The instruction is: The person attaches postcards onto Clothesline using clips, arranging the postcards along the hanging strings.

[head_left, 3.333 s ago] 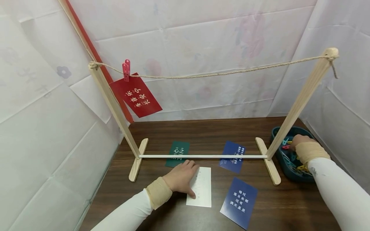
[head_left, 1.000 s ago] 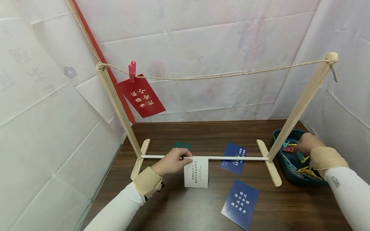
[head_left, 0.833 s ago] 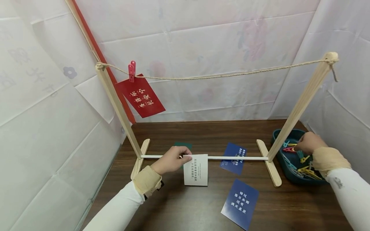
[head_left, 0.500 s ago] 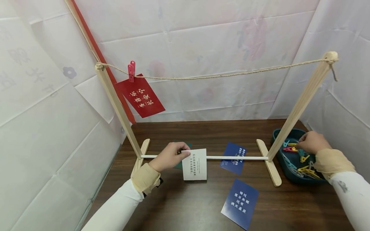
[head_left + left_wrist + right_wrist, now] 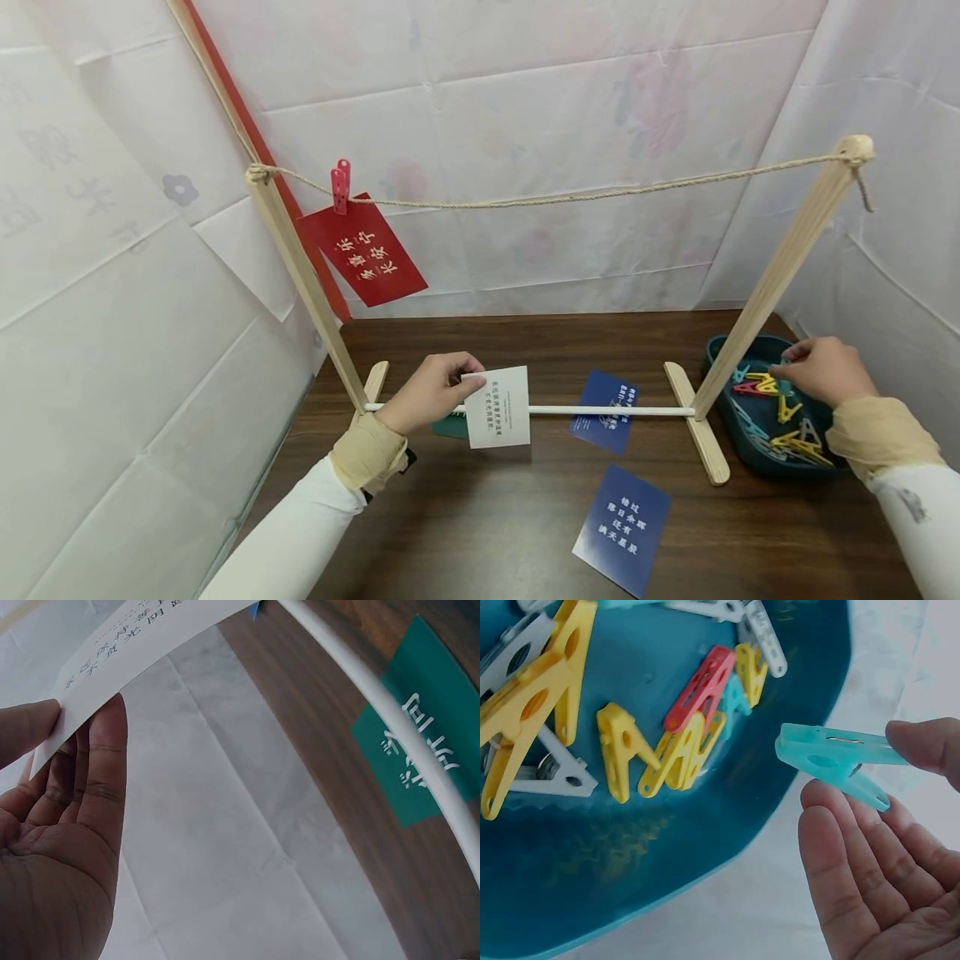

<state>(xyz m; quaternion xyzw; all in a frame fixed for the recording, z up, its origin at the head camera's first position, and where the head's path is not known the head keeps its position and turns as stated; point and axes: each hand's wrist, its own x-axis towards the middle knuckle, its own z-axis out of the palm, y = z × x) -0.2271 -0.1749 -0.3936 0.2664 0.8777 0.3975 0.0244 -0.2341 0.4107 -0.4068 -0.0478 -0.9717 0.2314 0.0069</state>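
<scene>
Between thumb and fingers, my left hand pinches the left edge of a white card printed with dark characters. The card is raised off the table, near the white crossbar. In the right wrist view, a turquoise clothespin is held between the thumb and fingers of my right hand. That hand is over a dark teal tub with several yellow, red, grey and turquoise clothespins inside. A red card hangs tilted from the rope by a pink clothespin.
Wooden posts on feet carry the rope. Two blue cards lie on the brown table, one partly under the crossbar. Below the white card lies a green card, partly covered in the head view. White cloth walls surround the table.
My left hand has picked the white card up from the table and raised it away from me. My right hand has come up out of the tub's clothespins and shifted slightly right.
</scene>
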